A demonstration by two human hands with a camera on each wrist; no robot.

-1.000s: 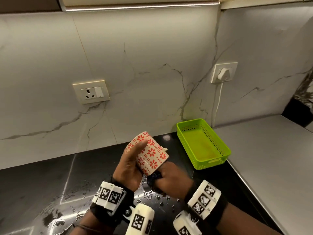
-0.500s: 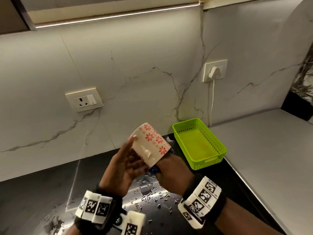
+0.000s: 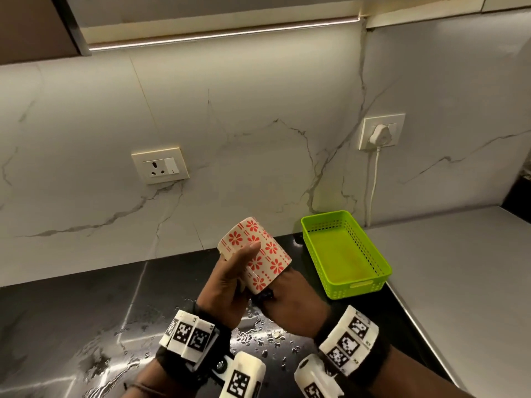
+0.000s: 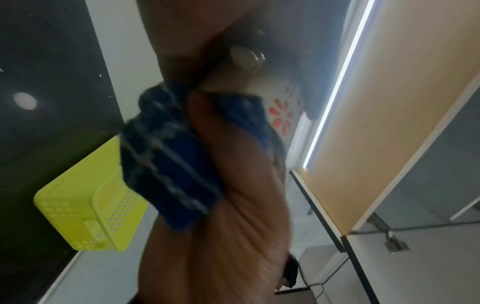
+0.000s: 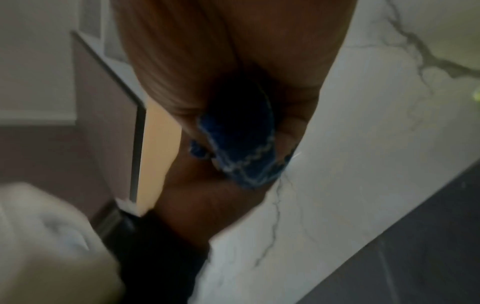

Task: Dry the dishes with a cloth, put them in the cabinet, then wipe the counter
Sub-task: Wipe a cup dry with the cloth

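A cream mug (image 3: 265, 252) with red flowers is tilted, its base up and left and its mouth down toward my right hand. My left hand (image 3: 244, 264) grips its side, thumb across the flowers. The fingers of my right hand (image 3: 288, 298) are out of sight at the mug's mouth with a blue cloth (image 3: 266, 295). In the left wrist view the bunched cloth (image 4: 166, 170) lies against the mug (image 4: 281, 115). The right wrist view shows my right hand (image 5: 293, 131) curled round the cloth (image 5: 244, 144).
The black counter (image 3: 86, 311) below my hands carries water drops (image 3: 258, 340). An empty green basket (image 3: 344, 254) stands to the right, beside a grey counter (image 3: 459, 268). A plugged cord (image 3: 373, 182) hangs on the marble wall. An upper cabinet (image 3: 34, 24) is at top left.
The mug has turned in my hands: half a second ago its plain side with the stubs faced me, now flowers do. My left thumb has moved back onto its side.
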